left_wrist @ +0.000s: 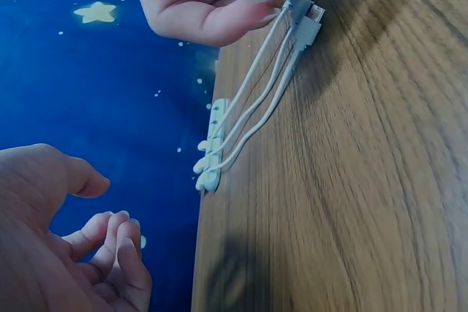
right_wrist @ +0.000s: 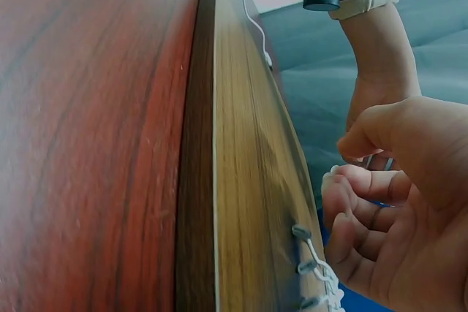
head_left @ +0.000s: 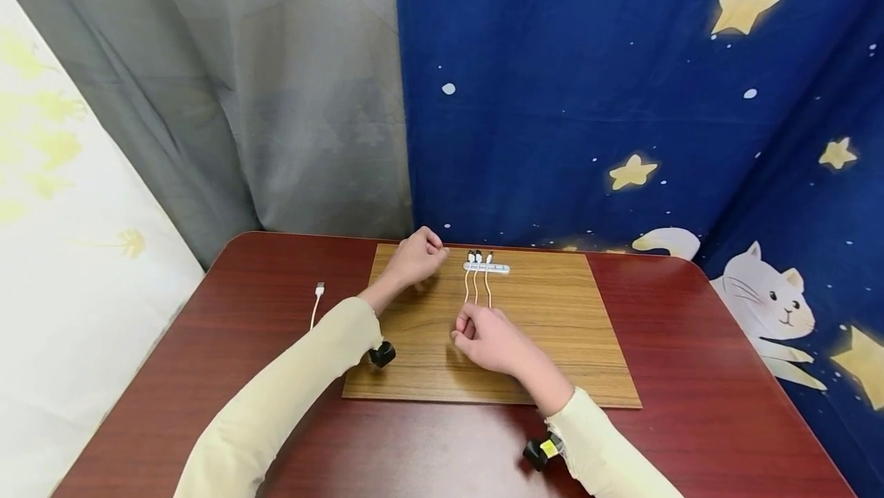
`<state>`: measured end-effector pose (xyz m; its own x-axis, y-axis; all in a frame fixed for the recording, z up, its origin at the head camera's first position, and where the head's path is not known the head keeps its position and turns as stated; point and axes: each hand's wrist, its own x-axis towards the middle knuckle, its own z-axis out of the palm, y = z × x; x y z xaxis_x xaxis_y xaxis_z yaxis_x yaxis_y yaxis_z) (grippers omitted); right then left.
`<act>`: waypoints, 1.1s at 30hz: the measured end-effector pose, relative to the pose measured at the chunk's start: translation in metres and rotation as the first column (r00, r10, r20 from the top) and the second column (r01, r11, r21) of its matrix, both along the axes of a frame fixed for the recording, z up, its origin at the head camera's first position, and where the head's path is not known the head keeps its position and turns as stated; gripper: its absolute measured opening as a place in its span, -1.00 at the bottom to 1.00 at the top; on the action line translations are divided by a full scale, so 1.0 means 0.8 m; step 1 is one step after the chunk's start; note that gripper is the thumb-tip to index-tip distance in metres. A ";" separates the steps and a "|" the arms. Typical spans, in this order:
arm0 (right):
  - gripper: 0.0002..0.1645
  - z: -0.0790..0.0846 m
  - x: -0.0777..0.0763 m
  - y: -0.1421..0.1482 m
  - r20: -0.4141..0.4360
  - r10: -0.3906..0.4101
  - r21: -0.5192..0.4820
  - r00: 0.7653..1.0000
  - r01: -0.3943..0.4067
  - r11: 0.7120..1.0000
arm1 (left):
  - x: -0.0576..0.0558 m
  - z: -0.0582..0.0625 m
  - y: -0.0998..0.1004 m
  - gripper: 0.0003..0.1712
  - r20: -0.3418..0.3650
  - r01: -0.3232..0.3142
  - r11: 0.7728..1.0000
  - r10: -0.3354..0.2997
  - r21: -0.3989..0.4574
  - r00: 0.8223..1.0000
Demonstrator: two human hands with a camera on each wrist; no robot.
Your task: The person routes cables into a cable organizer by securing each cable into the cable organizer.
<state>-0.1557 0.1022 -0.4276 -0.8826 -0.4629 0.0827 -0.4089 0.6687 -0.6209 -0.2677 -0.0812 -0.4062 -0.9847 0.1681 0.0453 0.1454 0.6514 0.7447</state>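
My left hand [head_left: 417,256] hovers over the far left of the wooden board, left of a pale cable clip [head_left: 504,269]. Its fingers [left_wrist: 124,253] are loosely bent, the thumb apart from them, with nothing in between. Three thin white cables [left_wrist: 252,133] pass through the clip; their plugs [left_wrist: 311,31] have dark or metal tips. In front of the clip, my right hand [head_left: 492,341] overlaps the cables in the head view. The right wrist view shows its fingers [right_wrist: 351,231] loosely curled and holding nothing, the thumb parted from the fingertips, with the plugs just beyond.
The wooden board [head_left: 552,344] lies on a dark red table [head_left: 276,375]. Another white cable with a USB plug [head_left: 320,291] lies on the table left of the board. Behind the table hang grey and blue star-patterned curtains [head_left: 525,99].
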 end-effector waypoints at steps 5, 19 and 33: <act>-0.82 0.001 0.005 -0.008 0.024 0.031 -0.033 0.999 -0.030 0.999 | 0.005 0.003 -0.022 -0.79 -0.009 0.018 1.000 -0.018 -0.006 1.000; -0.87 -0.002 0.007 -0.027 0.014 0.081 -0.057 0.997 -0.080 0.995 | 0.011 0.006 -0.082 -0.75 0.069 0.078 0.990 -0.070 -0.120 0.995; -0.89 0.002 0.008 -0.041 0.036 0.074 -0.035 0.997 -0.073 0.997 | 0.016 0.009 -0.141 -0.79 0.090 0.098 0.989 -0.088 -0.108 0.992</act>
